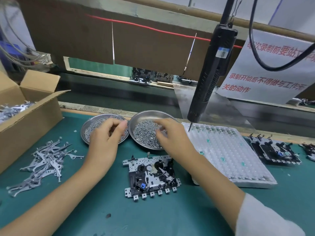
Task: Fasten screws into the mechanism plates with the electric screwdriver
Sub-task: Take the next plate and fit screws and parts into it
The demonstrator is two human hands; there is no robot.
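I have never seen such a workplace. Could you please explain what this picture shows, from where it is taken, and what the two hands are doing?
The picture comes from a camera worn on a person's head, looking down at a green work table. No robot is here, only two bare hands. The left hand is over the left dish of small metal parts, fingers curled; whether it holds anything cannot be told. The right hand reaches into the right dish of screws. Below them lies a mechanism plate. The black electric screwdriver hangs from above, held by nobody, its tip over a white tray. At left lie loose metal levers and a cardboard box; more mechanisms lie at right.
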